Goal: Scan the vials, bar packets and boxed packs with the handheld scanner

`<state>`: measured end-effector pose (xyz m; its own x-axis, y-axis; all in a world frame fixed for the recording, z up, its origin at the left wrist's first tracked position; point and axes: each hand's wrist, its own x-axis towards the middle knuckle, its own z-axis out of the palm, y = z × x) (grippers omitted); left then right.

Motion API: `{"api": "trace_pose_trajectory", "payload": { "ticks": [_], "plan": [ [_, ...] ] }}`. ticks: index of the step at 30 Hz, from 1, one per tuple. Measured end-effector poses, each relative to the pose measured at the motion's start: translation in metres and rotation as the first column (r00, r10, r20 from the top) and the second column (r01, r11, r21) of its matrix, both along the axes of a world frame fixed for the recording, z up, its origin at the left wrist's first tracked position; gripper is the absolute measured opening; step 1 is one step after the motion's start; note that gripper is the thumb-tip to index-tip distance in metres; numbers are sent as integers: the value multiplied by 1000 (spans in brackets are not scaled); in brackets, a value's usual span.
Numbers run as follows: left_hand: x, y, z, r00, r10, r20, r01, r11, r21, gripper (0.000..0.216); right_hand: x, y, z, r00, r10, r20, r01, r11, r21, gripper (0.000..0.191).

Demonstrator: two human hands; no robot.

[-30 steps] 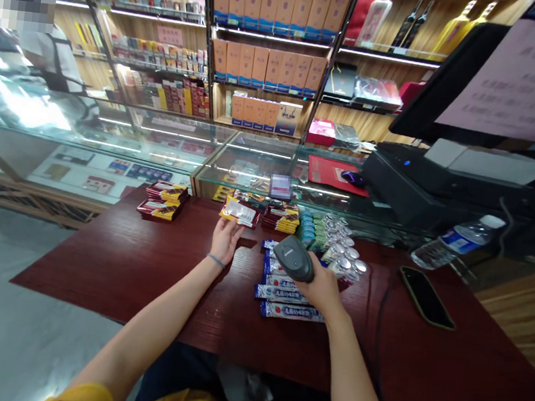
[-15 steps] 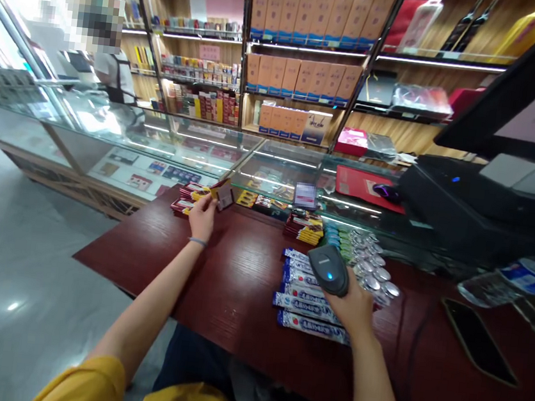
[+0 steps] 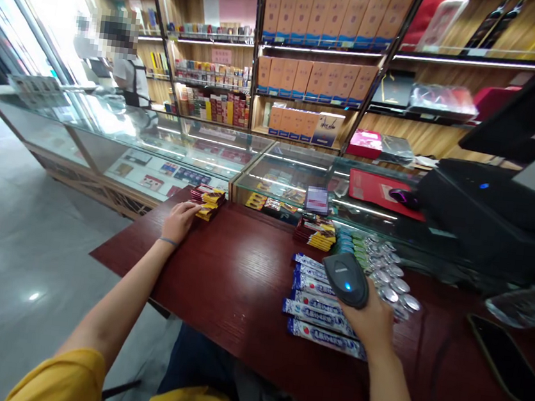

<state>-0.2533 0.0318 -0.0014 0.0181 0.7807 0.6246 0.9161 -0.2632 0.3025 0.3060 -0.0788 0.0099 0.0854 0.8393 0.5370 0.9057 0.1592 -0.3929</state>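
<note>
My left hand (image 3: 181, 219) is at the left of the wooden counter, its fingers pinched together at the near edge of a pile of red-and-yellow packets (image 3: 211, 195). A packet's edge lies at the fingertips; the exact grip is small and partly hidden. My right hand (image 3: 376, 319) is wrapped around the handle of a dark barcode scanner (image 3: 346, 278), whose blue light is on. Beneath the scanner lies a row of blue-and-white stick packs (image 3: 322, 337). Behind it are a second pile of red-and-yellow packets (image 3: 316, 233) and several small silver-lidded cups (image 3: 391, 280).
A phone (image 3: 503, 356) and a plastic bottle (image 3: 520, 310) lie at the right, near a black monitor stand (image 3: 470, 204). Glass display cases (image 3: 196, 144) border the counter's far side. A red mat (image 3: 370, 189) carries a mouse. Another person (image 3: 130, 75) stands far left.
My left hand has come down and left, bringing the raised packet to the left pile. The right hand still grips the scanner over the stick packs. The view has shifted slightly.
</note>
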Motion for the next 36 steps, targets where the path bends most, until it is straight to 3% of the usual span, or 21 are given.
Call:
{"api": "trace_pose_trajectory", "payload": {
  "ticks": [12, 20, 23, 28, 32, 36],
  "plan": [
    [0, 9, -7, 996, -47, -80, 38, 993, -108, 43, 4, 5, -9, 995, -39, -88, 39, 999, -3, 53],
    [17, 7, -1, 994, -42, -104, 37, 998, -49, 54, 3, 2, 2, 978, -14, -208, 8, 1000, -30, 57],
    [53, 7, 3, 981, -170, -97, 167, 985, -42, 49, 3, 0, 9, 966, -53, -254, 50, 999, -18, 63],
    [153, 11, 12, 899, -433, 59, 436, 899, -39, 42, 3, -3, 20, 956, -43, -291, 44, 999, -1, 54],
    [237, 18, 17, 738, -611, 288, 644, 764, -31, 44, 6, -1, 22, 950, -46, -308, 43, 999, -17, 54],
    [305, 29, 18, 579, -645, 498, 760, 648, -45, 47, 10, 1, 20, 943, -33, -331, 29, 999, -15, 54]
  ]
}}
